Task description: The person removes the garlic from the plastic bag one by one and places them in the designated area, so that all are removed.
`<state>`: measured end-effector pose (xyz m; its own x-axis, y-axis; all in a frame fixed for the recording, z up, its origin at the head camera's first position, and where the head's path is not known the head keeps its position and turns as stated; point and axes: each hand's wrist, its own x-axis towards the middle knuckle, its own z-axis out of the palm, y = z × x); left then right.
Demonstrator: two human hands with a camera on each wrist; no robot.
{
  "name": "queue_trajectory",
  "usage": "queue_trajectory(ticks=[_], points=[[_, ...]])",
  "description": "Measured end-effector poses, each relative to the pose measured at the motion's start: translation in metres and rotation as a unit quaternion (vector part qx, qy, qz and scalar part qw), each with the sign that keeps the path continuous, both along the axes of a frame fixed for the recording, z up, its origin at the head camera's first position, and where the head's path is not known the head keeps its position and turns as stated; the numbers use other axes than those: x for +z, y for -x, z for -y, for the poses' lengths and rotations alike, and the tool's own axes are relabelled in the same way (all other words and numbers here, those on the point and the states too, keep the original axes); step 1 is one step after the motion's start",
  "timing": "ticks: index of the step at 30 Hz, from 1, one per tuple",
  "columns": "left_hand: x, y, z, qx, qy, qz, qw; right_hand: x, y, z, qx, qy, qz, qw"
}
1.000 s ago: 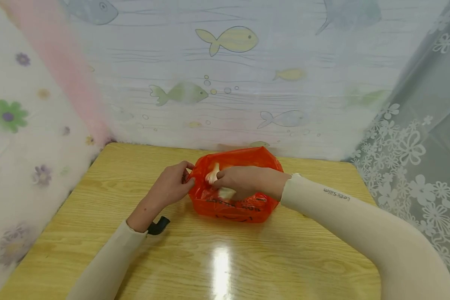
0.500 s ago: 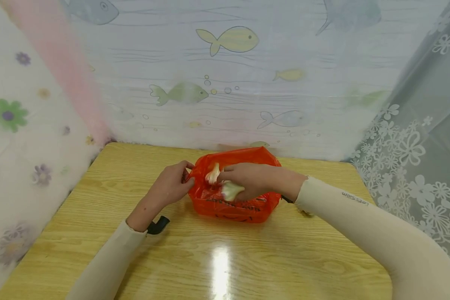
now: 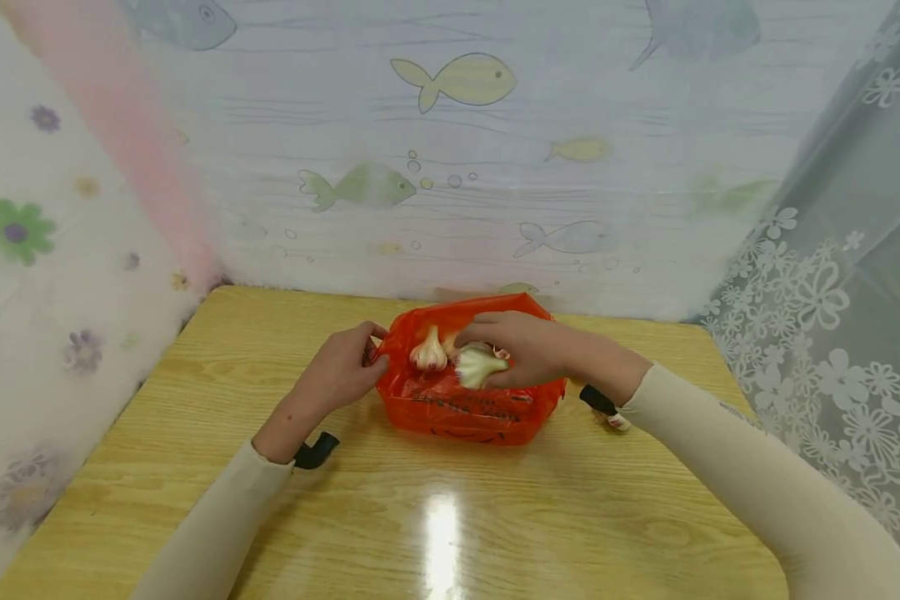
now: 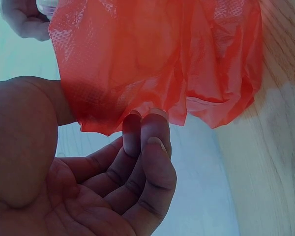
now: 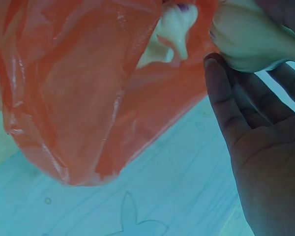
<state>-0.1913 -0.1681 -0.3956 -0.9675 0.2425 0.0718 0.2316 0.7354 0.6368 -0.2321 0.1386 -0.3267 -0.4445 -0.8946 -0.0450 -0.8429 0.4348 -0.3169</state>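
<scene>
A red plastic bag (image 3: 457, 421) lies with its mouth spread on the table, dark printing on its front. My left hand (image 3: 339, 371) pinches the bag's left edge; in the left wrist view, fingertips (image 4: 157, 115) press into the red film (image 4: 132, 59). Over the bag's mouth my right hand (image 3: 532, 343) holds a whitish garlic bulb (image 3: 478, 367), its stem pointing right. The right wrist view shows that garlic bulb (image 5: 246, 37) between thumb and fingers. Inside the bag, a purple-tinged garlic bulb (image 3: 429, 353) sits to its left, and more garlic shows partly behind the right hand.
On the wood-grain table (image 3: 390, 517), more garlic (image 3: 615, 420) lies right of the bag, partly hidden by the right wrist. A black curved piece (image 3: 317, 451) shows by the left wrist. A fish-print curtain (image 3: 450, 208) hangs behind the table's far edge.
My right hand has drawn back to the right and slightly upward, bringing the garlic bulb along. Garlic behind the right forearm has come into view. The left hand stays on the bag's edge.
</scene>
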Motion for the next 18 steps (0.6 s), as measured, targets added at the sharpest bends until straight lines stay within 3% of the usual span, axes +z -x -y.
queue_trajectory(ticks=[7,18], points=[[-0.001,0.001,0.000,-0.001,0.001,0.007,1.0000,-0.002,0.001,-0.016,-0.021,0.051,0.017,0.9983],[-0.001,0.001,0.000,-0.001,0.004,0.004,1.0000,0.000,-0.008,-0.039,-0.070,0.127,0.011,0.9894]])
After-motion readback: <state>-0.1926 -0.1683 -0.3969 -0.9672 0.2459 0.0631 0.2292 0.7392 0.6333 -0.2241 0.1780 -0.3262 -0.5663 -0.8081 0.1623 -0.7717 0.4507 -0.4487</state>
